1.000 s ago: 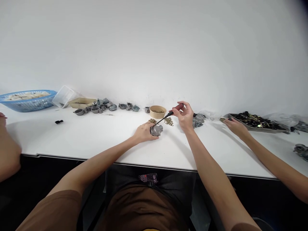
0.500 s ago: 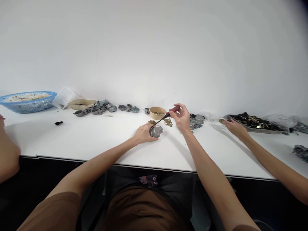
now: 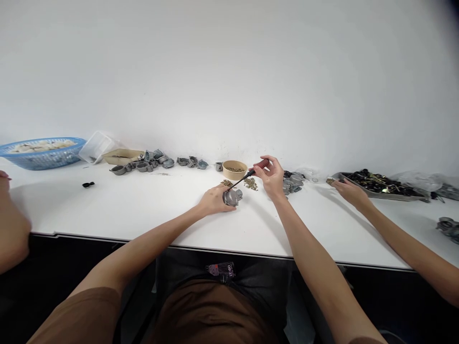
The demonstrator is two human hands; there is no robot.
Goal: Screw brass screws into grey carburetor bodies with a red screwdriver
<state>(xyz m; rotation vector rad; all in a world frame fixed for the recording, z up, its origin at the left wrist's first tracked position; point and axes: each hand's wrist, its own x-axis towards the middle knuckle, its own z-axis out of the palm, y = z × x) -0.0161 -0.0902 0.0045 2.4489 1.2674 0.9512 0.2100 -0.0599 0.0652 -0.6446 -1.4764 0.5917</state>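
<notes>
My left hand [image 3: 212,200] grips a grey metal casting [image 3: 232,196] and holds it against the white table [image 3: 143,205]. My right hand [image 3: 271,178] holds a screwdriver with a dark red handle [image 3: 258,166]; its black shaft slants down to the left, with the tip on top of the casting. Two small heaps of brass screws [image 3: 251,183] lie just behind the casting. A tan bowl of screws [image 3: 234,169] stands behind them.
Several grey castings [image 3: 154,160] line the back of the table, more [image 3: 294,181] sit right of my right hand. A blue basket [image 3: 43,152] and clear tub [image 3: 95,146] stand far left. A co-worker's hand [image 3: 349,190] reaches a tray of dark parts [image 3: 380,184]; another person's arm [image 3: 10,220] is at left.
The screwdriver handle and my right hand have shifted slightly left and lower. My left hand keeps the casting in place.
</notes>
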